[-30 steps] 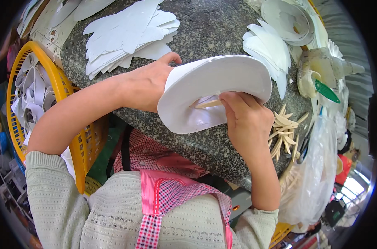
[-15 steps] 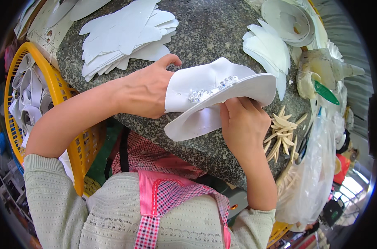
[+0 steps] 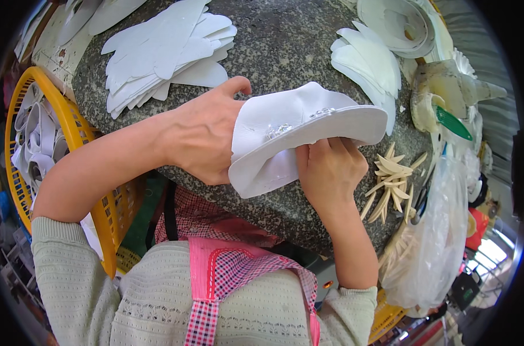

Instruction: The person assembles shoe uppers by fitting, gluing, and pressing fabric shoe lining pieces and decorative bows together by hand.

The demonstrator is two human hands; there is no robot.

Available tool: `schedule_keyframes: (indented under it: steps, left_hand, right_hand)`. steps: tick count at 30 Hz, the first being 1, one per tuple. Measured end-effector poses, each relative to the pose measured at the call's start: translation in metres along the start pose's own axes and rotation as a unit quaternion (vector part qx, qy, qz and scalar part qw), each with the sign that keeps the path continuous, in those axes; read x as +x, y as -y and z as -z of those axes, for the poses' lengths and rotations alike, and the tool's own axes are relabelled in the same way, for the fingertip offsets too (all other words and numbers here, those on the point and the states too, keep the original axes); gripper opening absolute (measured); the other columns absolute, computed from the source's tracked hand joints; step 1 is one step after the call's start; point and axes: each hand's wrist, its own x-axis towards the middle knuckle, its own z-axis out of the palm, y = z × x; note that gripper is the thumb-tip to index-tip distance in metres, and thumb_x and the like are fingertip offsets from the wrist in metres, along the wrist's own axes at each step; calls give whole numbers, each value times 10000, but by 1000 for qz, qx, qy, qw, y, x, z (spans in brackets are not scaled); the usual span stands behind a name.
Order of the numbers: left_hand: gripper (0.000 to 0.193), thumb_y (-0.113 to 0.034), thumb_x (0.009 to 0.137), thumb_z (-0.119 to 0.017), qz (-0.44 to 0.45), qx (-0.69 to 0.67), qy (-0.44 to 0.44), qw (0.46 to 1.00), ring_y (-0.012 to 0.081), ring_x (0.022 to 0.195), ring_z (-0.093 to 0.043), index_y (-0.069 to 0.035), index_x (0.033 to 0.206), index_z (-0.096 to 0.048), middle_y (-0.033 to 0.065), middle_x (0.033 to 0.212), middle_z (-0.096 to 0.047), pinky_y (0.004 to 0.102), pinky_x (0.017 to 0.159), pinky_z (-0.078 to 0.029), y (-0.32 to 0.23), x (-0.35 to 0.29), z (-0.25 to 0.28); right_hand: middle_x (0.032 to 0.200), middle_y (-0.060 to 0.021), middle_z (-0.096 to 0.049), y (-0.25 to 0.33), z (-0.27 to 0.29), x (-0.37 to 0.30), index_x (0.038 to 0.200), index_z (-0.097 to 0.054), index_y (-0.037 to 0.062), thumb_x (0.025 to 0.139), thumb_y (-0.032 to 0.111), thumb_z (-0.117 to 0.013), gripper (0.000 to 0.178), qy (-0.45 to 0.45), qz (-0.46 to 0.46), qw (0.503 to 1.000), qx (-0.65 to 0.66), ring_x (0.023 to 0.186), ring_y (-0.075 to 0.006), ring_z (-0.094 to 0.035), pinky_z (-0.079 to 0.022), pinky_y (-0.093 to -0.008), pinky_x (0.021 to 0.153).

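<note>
Over the dark speckled stone slab (image 3: 268,40), a white shoe upper (image 3: 273,124) is held up in both hands. Clear rhinestones line its fold, and its broad flared edge curves toward me. My left hand (image 3: 207,135) is closed on the upper's left end, thumb pointing up and away, the other fingers partly hidden behind it. Beneath the flared edge, my right hand (image 3: 334,173) is closed with bent fingers tucked into the hollow, pinching the material there. Its fingertips are hidden.
Flat white cut pieces (image 3: 164,52) lie stacked far left, with a smaller white stack (image 3: 368,72) far right. Beige curved slivers (image 3: 391,181) sit right of my right hand. A crusted container (image 3: 440,92) and green-handled tool (image 3: 453,124) stand beyond. A yellow basket (image 3: 72,121) borders the left.
The upper's flared edge has tilted up, covering more of the rhinestones. My right hand has shifted slightly left and up; my left hand keeps its hold.
</note>
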Motion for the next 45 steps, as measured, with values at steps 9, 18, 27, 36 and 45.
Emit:
schedule_keyframes:
  steps: [9, 18, 27, 36, 45]
  left_hand:
    - [370, -340, 617, -723, -26, 73, -5, 997, 189, 867, -534, -151, 915, -610, 19, 898, -573, 382, 784, -352, 5, 12, -9]
    - [411, -339, 652, -740, 50, -57, 34, 997, 177, 894, -542, -173, 1010, -625, 17, 941, -600, 329, 773, -336, 16, 20, -12]
    - [482, -321, 613, -741, 7, 20, 15, 1000, 207, 896, -531, -143, 1043, -616, 43, 943, -595, 354, 834, -341, 13, 35, -4]
    - [455, -270, 597, -710, 62, -25, 79, 995, 252, 933, -523, -110, 1010, -606, 105, 955, -572, 357, 858, -354, 13, 46, 6]
    - [444, -268, 598, -718, 60, -14, 61, 996, 264, 966, -516, -99, 994, -610, 114, 979, -574, 365, 881, -347, 10, 45, 6]
  right_hand:
    - [623, -89, -595, -24, 7, -2, 736, -666, 56, 694, 104, -687, 67, 21, -67, 964, 255, 531, -246, -572, -442, -317, 509]
    - [737, -90, -627, -25, -4, -10, 853, -631, 36, 718, 4, -629, 139, -18, -148, 923, 356, 583, -202, -602, -478, -291, 534]
    - [705, -80, -615, -23, -8, -4, 809, -563, 10, 726, 33, -648, 121, -17, -161, 947, 278, 513, -177, -586, -455, -287, 488]
    - [810, -73, -542, -36, -15, -10, 885, -577, 26, 711, 51, -646, 188, -61, -22, 970, 235, 613, -248, -597, -495, -343, 521]
    - [849, -77, -547, -38, -11, -17, 937, -626, 29, 705, 23, -657, 235, -45, 25, 972, 231, 703, -238, -583, -484, -343, 570]
